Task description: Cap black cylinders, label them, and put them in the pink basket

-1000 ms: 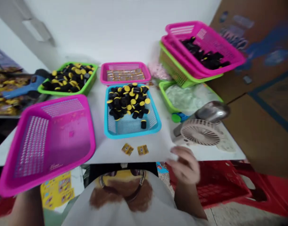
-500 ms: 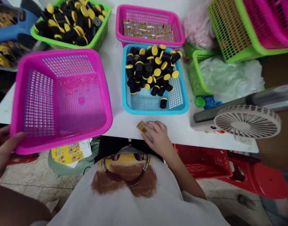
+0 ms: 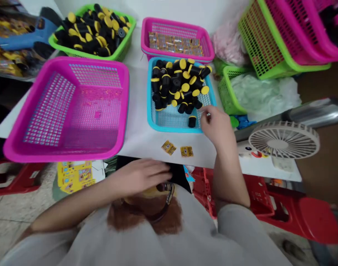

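My right hand (image 3: 217,123) is over the right edge of the blue basket (image 3: 173,127), its fingers curled in; whatever they hold, if anything, is hidden. Beside its fingertips, inside the basket, lie several small black cylinders with yellow caps (image 3: 185,87). My left hand (image 3: 142,175) hovers in front of my body at the table edge, slightly blurred, fingers stretched out and holding nothing. Just beyond it on the white table lie two small yellow-brown printed packets, a left packet (image 3: 168,147) and a right packet (image 3: 187,151).
At left stands a large pink basket (image 3: 123,122), overhanging the table's front edge. Behind are a green basket (image 3: 117,53) of capped cylinders and a pink basket (image 3: 177,24) of packets. A small fan (image 3: 283,140) and a metal tube (image 3: 310,114) lie at right.
My left hand has let go of the large pink basket and moved right, before my body. My right hand has left the packets and moved up and right to the blue basket.
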Tool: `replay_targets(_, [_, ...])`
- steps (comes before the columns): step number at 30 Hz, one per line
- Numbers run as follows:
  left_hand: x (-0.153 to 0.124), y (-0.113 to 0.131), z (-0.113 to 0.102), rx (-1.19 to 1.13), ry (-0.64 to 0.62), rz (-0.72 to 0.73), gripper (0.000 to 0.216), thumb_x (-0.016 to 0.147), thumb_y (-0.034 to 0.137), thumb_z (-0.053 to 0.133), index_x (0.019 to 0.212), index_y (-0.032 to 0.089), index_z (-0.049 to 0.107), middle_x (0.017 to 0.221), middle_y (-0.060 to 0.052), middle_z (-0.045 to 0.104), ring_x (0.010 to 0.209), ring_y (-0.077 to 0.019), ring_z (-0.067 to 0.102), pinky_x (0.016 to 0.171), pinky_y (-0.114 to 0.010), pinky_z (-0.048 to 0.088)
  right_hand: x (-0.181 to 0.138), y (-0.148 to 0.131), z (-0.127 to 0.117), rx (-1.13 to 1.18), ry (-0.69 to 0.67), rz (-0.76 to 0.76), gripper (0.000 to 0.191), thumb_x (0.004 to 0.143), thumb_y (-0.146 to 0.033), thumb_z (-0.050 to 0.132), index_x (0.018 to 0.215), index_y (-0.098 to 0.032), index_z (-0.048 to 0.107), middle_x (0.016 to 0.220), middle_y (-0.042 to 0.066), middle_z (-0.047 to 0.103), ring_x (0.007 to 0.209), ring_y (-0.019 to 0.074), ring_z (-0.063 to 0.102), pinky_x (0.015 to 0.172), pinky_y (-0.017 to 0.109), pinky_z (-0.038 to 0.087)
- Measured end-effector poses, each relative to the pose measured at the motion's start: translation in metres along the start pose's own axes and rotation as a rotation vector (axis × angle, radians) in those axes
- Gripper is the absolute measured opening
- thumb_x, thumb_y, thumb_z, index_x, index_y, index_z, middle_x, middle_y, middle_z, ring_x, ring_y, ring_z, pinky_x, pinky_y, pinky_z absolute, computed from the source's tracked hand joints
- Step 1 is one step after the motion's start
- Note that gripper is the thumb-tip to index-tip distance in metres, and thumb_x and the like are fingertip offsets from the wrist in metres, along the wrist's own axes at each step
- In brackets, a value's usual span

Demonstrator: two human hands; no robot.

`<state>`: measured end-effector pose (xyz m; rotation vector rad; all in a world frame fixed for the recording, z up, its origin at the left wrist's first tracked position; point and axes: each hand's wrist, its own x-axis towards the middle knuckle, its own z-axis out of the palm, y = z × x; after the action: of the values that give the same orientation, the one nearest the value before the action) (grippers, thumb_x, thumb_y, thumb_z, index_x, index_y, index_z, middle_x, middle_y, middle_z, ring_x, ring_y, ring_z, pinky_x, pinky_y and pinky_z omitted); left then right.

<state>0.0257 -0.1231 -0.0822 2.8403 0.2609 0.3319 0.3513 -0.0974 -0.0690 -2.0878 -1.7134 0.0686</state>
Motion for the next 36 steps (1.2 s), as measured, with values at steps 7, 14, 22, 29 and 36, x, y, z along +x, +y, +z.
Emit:
replay_targets(7, [0.035,-0.019,0.087,0.286,-0.120,-0.221,0.061,0.105,0.031,0.055,0.162,0.016,0.039,0.167,-0.014,0.043,0.156,-0.0259,0.040,0.129,-0.047,0.032,0.062,-0.001,0.039,-0.351,-0.582,0.049,0.026,0.078,-0.026,0.078,0.102,-0.018,0.079,0.100,0.014,0.080,0.096,0.0303,0.075,0.082,0.038,0.058])
replay_targets(14, [0.002,0.000,0.072,0.411,0.076,-0.139,0.038,0.104,0.012,0.048,0.139,0.010,0.063,0.138,-0.012,0.072,0.127,-0.0226,0.069,0.108,-0.037,0.053,0.042,0.000,0.022,0.036,0.129,0.001,0.040,0.089,-0.039,0.067,0.123,-0.020,0.071,0.107,0.012,0.079,0.084,0.0250,0.072,0.086,0.042,0.058])
replay_targets(22, [0.022,-0.003,0.064,0.436,0.159,-0.235,0.031,0.106,0.019,0.053,0.133,0.013,0.066,0.126,-0.008,0.077,0.116,-0.0223,0.073,0.097,-0.036,0.060,0.019,0.005,0.026,0.116,0.516,-0.174,0.040,0.089,-0.047,0.063,0.113,-0.018,0.076,0.088,0.010,0.077,0.061,0.0192,0.062,0.071,0.037,0.058])
replay_targets(29, [-0.033,0.012,-0.012,0.563,0.323,-0.197,0.042,0.098,0.025,0.068,0.139,0.031,0.061,0.138,0.000,0.072,0.140,-0.0216,0.057,0.122,-0.042,0.043,0.008,-0.010,0.020,0.147,0.519,-0.242,0.036,0.093,-0.049,0.063,0.114,-0.022,0.074,0.093,0.008,0.080,0.061,0.0178,0.066,0.067,0.035,0.058])
replay_targets(36, [-0.136,-0.027,-0.075,0.732,-0.097,-0.634,0.031,0.101,0.022,0.051,0.126,0.018,0.070,0.114,-0.012,0.080,0.099,-0.0284,0.077,0.087,-0.041,0.059,0.003,-0.013,0.023,0.188,0.525,-0.371,0.027,0.094,-0.042,0.068,0.114,-0.023,0.073,0.088,0.004,0.078,0.064,0.0147,0.067,0.064,0.028,0.055])
